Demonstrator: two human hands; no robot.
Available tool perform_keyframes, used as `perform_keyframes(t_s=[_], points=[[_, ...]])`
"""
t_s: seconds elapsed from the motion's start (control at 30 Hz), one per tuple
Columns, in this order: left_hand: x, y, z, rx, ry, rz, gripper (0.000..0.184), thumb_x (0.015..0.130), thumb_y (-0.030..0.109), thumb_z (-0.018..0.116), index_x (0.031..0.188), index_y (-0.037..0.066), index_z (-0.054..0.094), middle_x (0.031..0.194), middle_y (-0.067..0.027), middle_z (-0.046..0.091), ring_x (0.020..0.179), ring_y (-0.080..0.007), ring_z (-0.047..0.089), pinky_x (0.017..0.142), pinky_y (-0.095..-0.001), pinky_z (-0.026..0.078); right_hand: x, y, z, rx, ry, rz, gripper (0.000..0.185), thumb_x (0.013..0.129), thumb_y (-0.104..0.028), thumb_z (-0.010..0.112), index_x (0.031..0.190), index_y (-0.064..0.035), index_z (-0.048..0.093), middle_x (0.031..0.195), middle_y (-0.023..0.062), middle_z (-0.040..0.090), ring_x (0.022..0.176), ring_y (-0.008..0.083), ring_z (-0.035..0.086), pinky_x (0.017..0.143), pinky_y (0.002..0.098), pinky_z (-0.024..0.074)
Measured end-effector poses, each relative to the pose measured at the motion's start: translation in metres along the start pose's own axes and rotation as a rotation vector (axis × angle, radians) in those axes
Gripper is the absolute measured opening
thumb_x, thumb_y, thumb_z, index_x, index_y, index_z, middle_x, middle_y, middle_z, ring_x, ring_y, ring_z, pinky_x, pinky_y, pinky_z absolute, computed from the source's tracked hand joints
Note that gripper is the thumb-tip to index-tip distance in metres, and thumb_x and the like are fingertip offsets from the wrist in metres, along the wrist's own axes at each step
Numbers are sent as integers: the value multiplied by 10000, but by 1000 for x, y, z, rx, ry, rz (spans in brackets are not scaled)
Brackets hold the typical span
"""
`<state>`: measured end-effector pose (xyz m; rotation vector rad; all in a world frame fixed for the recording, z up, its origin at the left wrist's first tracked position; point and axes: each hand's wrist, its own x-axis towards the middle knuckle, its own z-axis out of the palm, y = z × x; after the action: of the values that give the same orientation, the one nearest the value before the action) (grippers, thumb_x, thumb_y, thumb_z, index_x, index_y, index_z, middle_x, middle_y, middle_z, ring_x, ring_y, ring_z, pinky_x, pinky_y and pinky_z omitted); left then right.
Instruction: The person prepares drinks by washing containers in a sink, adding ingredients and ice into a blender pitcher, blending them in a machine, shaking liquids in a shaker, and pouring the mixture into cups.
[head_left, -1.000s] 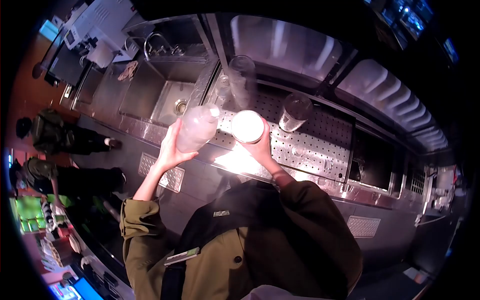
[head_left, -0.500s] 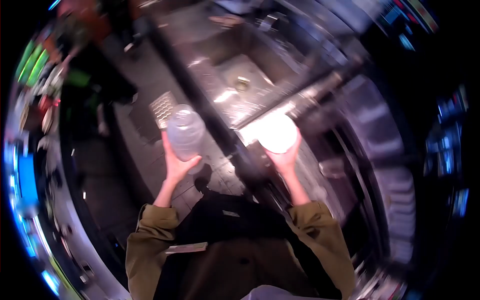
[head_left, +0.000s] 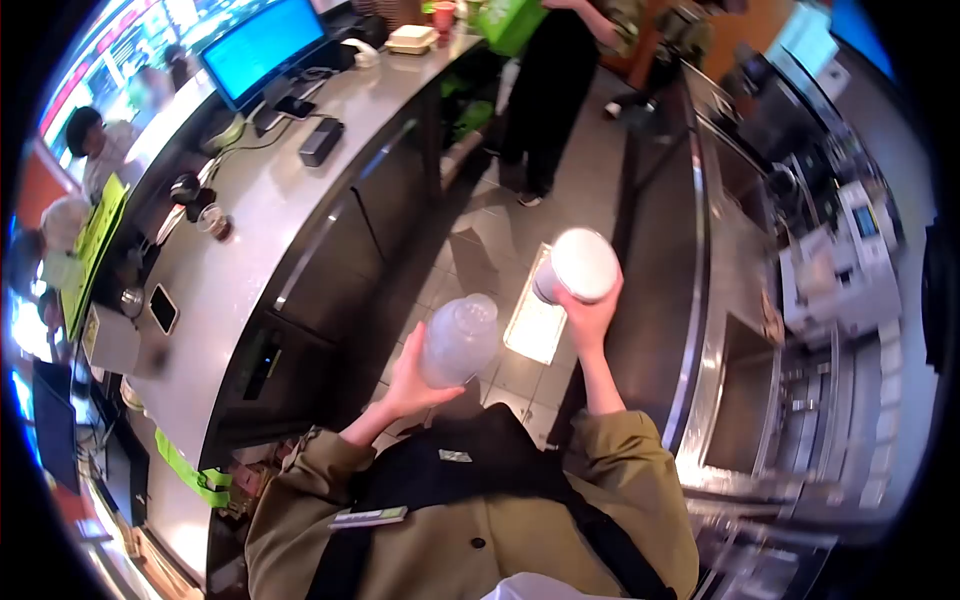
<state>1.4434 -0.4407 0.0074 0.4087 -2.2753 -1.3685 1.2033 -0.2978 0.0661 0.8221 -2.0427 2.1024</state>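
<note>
My left hand [head_left: 405, 382] is wrapped round a translucent plastic shaker [head_left: 460, 343], which narrows toward its top and leans slightly right. To its right and a little higher, my right hand [head_left: 594, 318] grips a cup with a white round top [head_left: 585, 264]. Glare washes out the detail on that top, so I cannot tell whether it is a lid or the contents. The two vessels are apart, both held in the air above the floor aisle.
A curved counter [head_left: 250, 230] on the left bears a monitor [head_left: 262, 55], a phone [head_left: 163, 309] and a small cup [head_left: 213, 221]. Steel worktops with a sink basin [head_left: 738, 395] line the right. Ahead in the aisle stands a person in black trousers [head_left: 545, 105].
My view has swung from the steel sink round to the aisle and the left counter. Both hands keep hold of the same vessels.
</note>
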Motion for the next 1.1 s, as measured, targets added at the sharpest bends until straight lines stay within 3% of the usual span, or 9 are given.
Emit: perform_keyframes(t_s=[0.3,0.5,0.6,0.77,1.1], points=[[82,-96,-80,-48,416,-145,1115,521,325,810,1306,-54,115,1247,-214,367,1149,-285,396,944,-374,331,189,101,304,465,-362,-96,788,609,-122,755,1227,-13,278,1170,106,418,1072,194,435,924,321,349],[181,-140,-84,-206,614,-233,1138,526,286,820,1315,-24,62,1163,-205,462,1065,-255,482,907,-371,371,278,159,445,456,-513,-56,818,571,-115,766,1215,-1,275,1155,121,409,1063,208,437,901,324,369],[234,-145,-96,-119,658,-212,1146,518,290,824,1310,-27,59,1165,-208,459,1063,-255,485,904,-375,374,311,193,507,484,-583,-56,870,563,-115,772,1241,3,240,1170,147,406,1093,229,423,917,329,358],[285,-151,-105,-13,642,-312,1141,520,298,825,1310,-6,61,1164,-212,447,1063,-279,484,896,-368,377,343,221,566,362,-695,-53,906,568,-129,781,1255,-7,204,1184,174,401,1112,255,422,920,349,366],[320,-154,-120,-76,598,-357,1004,504,314,818,1257,-2,234,1159,-186,418,1054,-304,463,874,-368,381,356,230,605,406,-838,-17,884,601,-154,766,1268,-24,200,1215,164,394,1125,264,421,938,361,352]])
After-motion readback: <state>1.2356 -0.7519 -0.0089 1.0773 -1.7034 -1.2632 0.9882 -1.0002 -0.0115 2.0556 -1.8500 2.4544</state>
